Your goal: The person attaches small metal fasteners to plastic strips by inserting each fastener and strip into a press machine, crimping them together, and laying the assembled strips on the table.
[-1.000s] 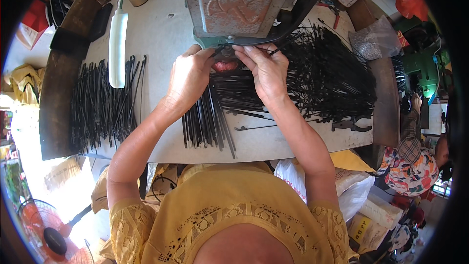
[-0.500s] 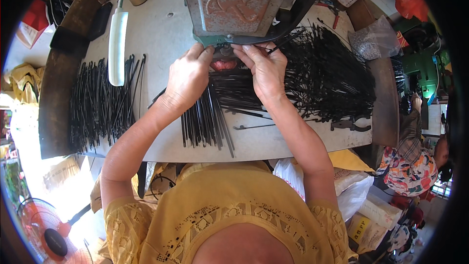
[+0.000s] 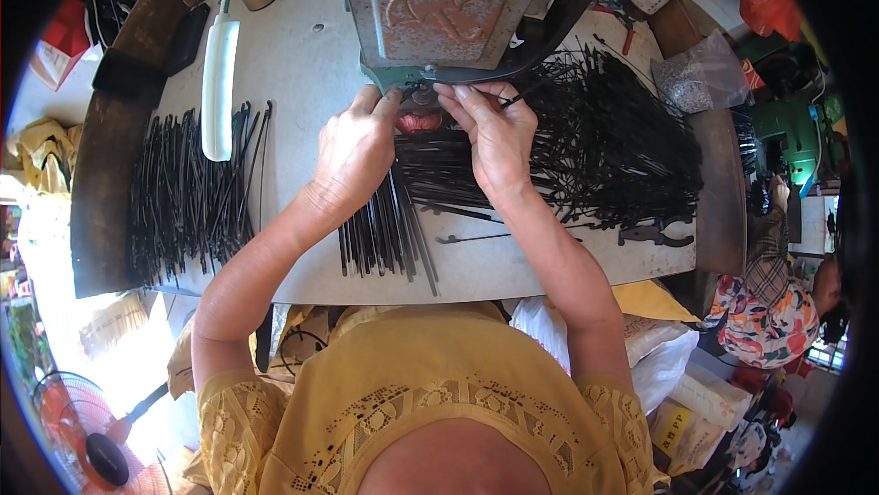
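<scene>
Both my hands meet at the working point under the head of a grey-green press-like machine [image 3: 439, 5]. My left hand [image 3: 352, 154] is closed in a pinch beside the small tooling; what its fingertips grip is hidden. Opposite it, my right hand [image 3: 499, 140] pinches a thin black rod, which shows by its fingers. Something red [image 3: 419, 122] sits just below the tooling, between the hands. A row of black rods [image 3: 385, 231] lies below my left hand, pointing toward me. More rods lie crosswise under the hands, reaching a big tangled pile [image 3: 623, 133] on the right.
Another bundle of black rods [image 3: 188, 202] lies on the table's left side, near a white lamp [image 3: 220, 92] on a flexible neck. Pliers [image 3: 657, 234] rest at the right front. A clear bag of small metal parts [image 3: 700, 78] stands far right. Beyond, a person [image 3: 765, 316] works at a green machine.
My hands stay at the tooling with only slight shifts. The black rod in my right hand has changed its angle a little.
</scene>
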A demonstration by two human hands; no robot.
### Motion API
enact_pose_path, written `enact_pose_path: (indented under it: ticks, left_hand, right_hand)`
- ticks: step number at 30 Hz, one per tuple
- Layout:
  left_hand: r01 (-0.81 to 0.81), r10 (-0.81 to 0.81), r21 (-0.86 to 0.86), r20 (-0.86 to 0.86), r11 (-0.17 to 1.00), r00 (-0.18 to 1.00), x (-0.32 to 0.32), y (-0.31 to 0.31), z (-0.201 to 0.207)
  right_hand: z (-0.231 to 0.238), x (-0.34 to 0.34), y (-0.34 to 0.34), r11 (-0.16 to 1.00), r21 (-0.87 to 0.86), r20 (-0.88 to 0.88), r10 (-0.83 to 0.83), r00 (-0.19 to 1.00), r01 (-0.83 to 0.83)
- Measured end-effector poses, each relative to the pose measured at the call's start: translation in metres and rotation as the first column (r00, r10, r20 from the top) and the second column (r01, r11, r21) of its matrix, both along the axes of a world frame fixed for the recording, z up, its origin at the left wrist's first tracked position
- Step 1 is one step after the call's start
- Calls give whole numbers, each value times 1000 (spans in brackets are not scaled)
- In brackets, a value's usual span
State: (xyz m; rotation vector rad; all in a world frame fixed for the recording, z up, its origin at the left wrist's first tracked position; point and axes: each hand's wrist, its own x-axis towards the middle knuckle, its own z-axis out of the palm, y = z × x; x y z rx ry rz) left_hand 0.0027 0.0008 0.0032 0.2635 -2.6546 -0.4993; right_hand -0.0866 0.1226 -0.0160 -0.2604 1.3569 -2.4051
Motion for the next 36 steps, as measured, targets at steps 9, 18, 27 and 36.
enact_pose_path:
  ticks: [9,18,27,36]
  left_hand:
    - [77,-79,-120,-18,990,997,-2,-2,-1]
    - [50,-51,-62,-15,997,999,-1,1,1]
    - [30,-26,-120,41,992,999,0,4,0]
    - [120,-98,-294,90,948,991,2,-2,10]
  right_hand:
    - [-1,-2,1,1000,-5,12,-5,1000,5]
    - [-2,-2,-2,1000,-19,11,-12,1000,13]
    - [-5,-2,-3,1000,8,-52,-16,998,17]
    - [-1,0,-1,1000,17,-23,-12,1000,13]
